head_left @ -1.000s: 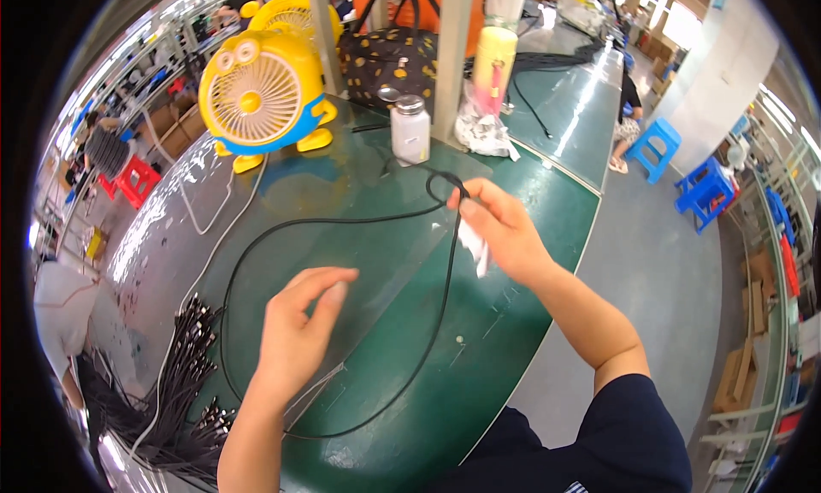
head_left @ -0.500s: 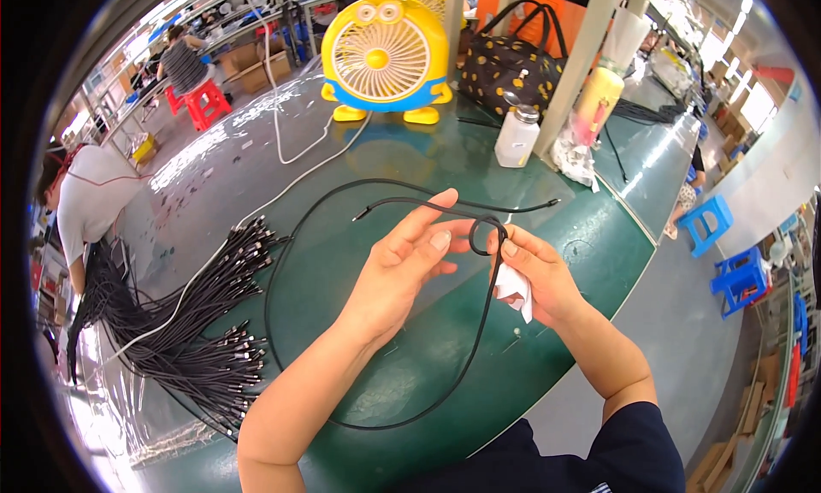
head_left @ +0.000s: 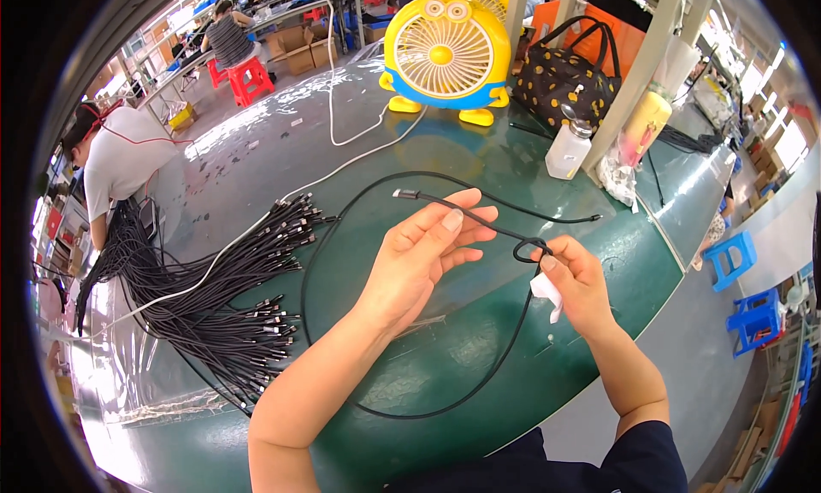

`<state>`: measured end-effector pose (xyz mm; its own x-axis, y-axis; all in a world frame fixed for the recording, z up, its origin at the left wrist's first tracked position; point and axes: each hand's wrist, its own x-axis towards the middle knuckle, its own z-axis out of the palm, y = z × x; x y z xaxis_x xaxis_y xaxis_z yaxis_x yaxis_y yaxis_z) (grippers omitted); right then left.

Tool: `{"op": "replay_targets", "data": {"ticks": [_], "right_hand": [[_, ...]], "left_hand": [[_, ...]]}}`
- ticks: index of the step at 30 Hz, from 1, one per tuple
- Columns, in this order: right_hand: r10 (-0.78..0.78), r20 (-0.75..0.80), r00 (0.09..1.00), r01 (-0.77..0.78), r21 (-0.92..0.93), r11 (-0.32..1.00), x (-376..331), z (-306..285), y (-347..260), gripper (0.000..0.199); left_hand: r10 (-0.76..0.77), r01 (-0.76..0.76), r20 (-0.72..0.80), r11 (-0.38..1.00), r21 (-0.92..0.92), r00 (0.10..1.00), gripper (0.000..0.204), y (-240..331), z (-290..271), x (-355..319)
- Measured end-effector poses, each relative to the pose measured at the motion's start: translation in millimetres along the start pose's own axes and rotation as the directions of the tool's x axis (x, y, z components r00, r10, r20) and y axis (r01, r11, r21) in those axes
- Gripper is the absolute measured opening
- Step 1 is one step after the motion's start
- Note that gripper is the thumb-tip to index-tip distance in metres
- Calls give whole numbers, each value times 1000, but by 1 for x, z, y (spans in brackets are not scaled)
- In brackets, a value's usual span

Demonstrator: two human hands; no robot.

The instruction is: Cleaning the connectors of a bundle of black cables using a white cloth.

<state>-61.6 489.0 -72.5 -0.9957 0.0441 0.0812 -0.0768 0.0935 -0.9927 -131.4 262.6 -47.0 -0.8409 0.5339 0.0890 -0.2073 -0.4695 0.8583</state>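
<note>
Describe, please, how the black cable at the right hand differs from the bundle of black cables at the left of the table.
The black cable is a single strand, while the bundle of black cables holds many strands. The black cable makes a wide curve, with a small loop pinched by the right hand; the bundle of black cables fans its ends across the table. Both are black with metal-tipped connectors.

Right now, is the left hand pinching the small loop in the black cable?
No: the right hand pinches the black cable loop, while the left hand is to its left, apart from it.
</note>
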Motion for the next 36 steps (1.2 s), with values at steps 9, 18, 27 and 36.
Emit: {"op": "replay_targets", "data": {"ticks": [9,18,27,36], "right_hand": [[-703,260,662,648,-669,363,-3,2,1,22],[-655,374,657,694,-640,331,-11,7,-14,26],[-673,370,641,688,-665,290,-7,10,-8,22],[-645,215,734,531,-774,346,7,-27,22,19]], "left_hand": [[88,-58,-56,914,402,995,31,-2,-16,-8],[34,-27,-47,990,136,998,28,-2,-25,-9],[16,-17,-76,1000,-9,997,27,-2,-25,-10],[-116,134,-72,926,354,991,43,-8,-28,-31]]}}
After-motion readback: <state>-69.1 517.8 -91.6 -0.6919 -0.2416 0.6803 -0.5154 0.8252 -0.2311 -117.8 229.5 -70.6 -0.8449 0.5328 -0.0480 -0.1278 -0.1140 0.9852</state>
